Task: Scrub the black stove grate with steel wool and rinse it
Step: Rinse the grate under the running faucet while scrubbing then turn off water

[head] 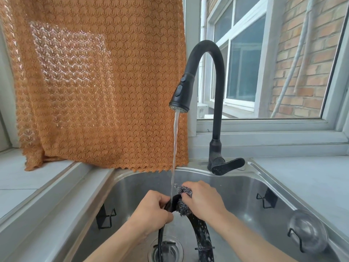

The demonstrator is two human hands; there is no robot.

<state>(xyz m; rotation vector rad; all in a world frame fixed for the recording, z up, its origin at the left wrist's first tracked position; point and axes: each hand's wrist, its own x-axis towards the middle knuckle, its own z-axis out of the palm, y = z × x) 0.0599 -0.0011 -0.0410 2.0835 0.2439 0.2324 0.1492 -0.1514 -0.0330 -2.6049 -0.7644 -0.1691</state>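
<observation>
The black stove grate point(200, 233) stands on edge in the steel sink point(245, 188), its ring arching up between my hands. My left hand point(151, 210) grips the top left of the ring. My right hand point(203, 200) holds a grey wad of steel wool point(181, 205) pressed against the top of the grate. A stream of water point(175, 148) falls from the black faucet point(213, 103) onto the grate between my hands. The grate's lower part runs out of the bottom of the frame.
The drain point(166, 250) lies below the grate. Black wire hooks point(105, 216) point(266, 200) hang on the sink walls. An orange knitted curtain point(94, 82) hangs behind the sink at left, a window point(264, 63) at right. Grey counters flank the sink.
</observation>
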